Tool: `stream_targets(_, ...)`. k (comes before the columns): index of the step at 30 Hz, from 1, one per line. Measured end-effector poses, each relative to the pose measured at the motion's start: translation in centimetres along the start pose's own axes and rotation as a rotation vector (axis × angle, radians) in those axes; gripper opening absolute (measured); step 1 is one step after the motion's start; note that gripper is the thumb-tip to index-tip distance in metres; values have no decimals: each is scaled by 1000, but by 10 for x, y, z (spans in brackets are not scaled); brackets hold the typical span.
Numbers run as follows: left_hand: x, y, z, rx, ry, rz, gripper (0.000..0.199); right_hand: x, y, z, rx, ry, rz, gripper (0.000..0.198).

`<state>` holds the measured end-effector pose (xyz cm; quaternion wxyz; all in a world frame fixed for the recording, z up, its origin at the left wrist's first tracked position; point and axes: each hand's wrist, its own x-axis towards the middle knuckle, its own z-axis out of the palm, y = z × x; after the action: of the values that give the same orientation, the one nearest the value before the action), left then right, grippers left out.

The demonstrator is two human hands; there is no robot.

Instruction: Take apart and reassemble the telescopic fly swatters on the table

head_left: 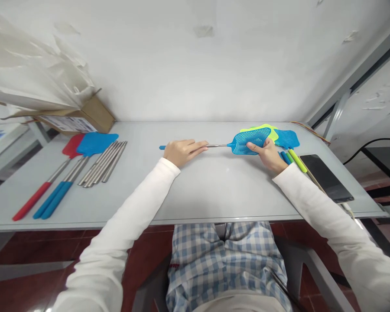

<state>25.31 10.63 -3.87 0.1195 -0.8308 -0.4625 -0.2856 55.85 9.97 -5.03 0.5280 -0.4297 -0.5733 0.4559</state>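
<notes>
Wall and table: white wall behind, pale grey table below, and all the action sits right in the middle!
Blue fly swatter: up in both hands, stretched crosswise over the table, well in front of the person.
Left hand: curled over the handle side, fingertips pinching the metal shaft, a blue handle tip poking out beyond.
Right hand: thumb pressed flat on the mesh paddle, clamping it, the other fingers mostly hidden behind.
Working line: paddle, shaft and handle run nearly straight, and that's how to play it; any pull or twist ought to follow that line, or the slim shaft could bend.
Grip watch: thin plastic, by the look of it, so it may flex; a hold nearer the neck should steady it.
Right flank: yellow-green swatter head just behind the paddle, phone near the forearm, so mind that sleeve!
Left flank: red swatter, blue handles and metal tubes, all well apart from the hands.
</notes>
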Motion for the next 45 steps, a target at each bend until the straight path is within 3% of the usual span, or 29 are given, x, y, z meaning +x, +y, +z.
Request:
stream_targets(14,0,0,2,-10,-31,-17,53,3,4,-2,50,0,16,39)
stream_targets(29,-1,-4,7,-41,42,49,49,2,3,0,97,0,38,41)
stream_targets(39,-2,-5,2,-68,-104,-47,56,-2,3,0,38,-69,51,36)
stream_targets(45,-2,-1,2,-37,-135,-34,55,-6,0,0,-167,-42,32,37)
